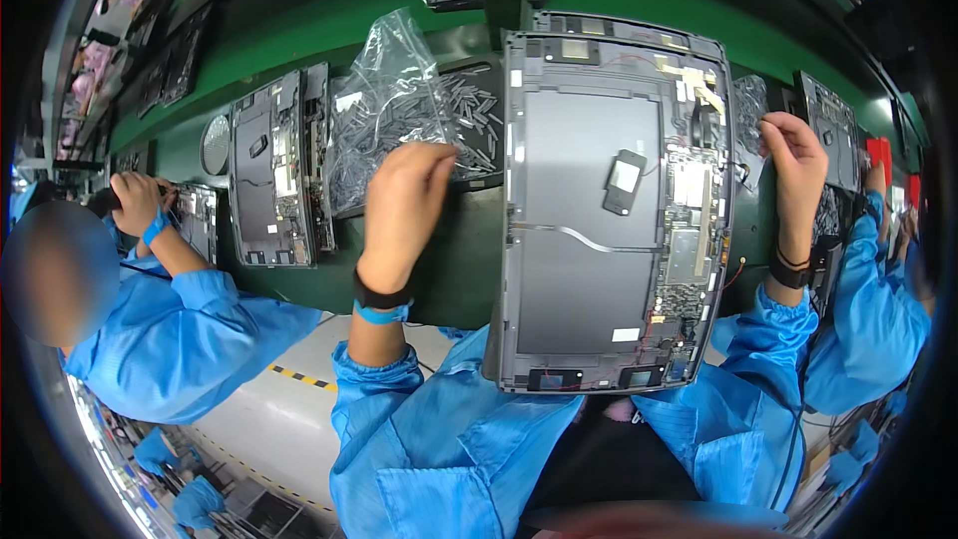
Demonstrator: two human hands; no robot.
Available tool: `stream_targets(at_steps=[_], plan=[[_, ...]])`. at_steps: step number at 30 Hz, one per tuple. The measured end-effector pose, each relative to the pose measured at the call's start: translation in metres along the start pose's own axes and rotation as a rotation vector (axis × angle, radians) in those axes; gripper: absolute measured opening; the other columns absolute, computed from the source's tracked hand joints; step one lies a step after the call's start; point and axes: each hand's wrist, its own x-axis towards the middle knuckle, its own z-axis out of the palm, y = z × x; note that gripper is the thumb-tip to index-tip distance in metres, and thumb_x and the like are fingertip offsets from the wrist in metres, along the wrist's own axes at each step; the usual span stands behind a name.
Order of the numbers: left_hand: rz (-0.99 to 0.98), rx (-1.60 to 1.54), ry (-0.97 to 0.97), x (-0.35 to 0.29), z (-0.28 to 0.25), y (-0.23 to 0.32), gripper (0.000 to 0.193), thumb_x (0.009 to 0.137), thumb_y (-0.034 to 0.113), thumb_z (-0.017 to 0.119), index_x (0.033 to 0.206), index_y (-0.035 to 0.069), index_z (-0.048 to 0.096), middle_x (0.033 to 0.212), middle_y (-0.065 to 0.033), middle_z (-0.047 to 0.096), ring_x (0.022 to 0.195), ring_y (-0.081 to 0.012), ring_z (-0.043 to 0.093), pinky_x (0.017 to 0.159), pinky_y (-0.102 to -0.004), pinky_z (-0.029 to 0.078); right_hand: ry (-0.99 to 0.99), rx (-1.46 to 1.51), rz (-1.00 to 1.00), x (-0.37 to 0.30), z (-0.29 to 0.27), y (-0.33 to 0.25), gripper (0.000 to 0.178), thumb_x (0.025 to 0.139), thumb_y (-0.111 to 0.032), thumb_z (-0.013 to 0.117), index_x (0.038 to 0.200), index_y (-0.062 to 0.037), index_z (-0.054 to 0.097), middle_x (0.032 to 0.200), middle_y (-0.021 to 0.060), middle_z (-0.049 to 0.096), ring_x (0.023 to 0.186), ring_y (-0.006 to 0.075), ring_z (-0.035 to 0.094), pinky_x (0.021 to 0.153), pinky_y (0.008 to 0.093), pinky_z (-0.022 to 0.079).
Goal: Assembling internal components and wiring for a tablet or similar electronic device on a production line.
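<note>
In front of me is an opened tablet-like device [584, 284], its dark grey shell showing a circuit board along the right side, thin red wires and a flat grey cable. A small black module with a white label [625, 180] lies on the shell. My left hand [404, 205] is left of the device, fingers pinched beside a tray [486, 183] of small dark strips; anything between them is hidden. Past the device's right edge is my right hand [798, 170], thumb and forefinger pressed together near a transparent bag [750, 100]. Whatever it may pinch is too small to make out.
A transparent bag of dark strips [384, 90] covers part of the tray. More opened devices stand left [264, 170] and right [828, 125] on the green bench [444, 269]. Co-workers in blue sleeves work at left [200, 329] and right [848, 329].
</note>
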Motion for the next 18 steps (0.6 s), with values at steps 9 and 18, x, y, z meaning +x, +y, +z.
stream_targets(at_steps=[9,18], plan=[[0.165,0.175,0.033,0.018,0.043,0.002,0.014,0.076,0.007,0.068,0.088,0.002,0.062,0.078,-0.0134,0.057,0.078,-0.0321,0.055,0.069,-0.041,0.045,-0.09,0.006,-0.11,0.013,0.023,-0.05,0.011,0.086,-0.003,0.063,0.095,0.0032,0.064,0.087,0.0051,0.065,0.071,0.0076,0.057,0.065,0.0203,0.046],[0.02,-0.03,-0.009,0.033,0.048,-0.011,0.012,0.079,0.002,0.053,0.088,-0.004,0.058,0.078,-0.0191,0.057,0.076,-0.0372,0.056,0.065,-0.0419,0.043,-0.337,-0.212,-0.279,0.066,0.046,-0.083,0.014,0.082,-0.011,0.066,0.088,0.0016,0.066,0.081,0.0074,0.066,0.073,0.0133,0.062,0.066,0.0264,0.049]])
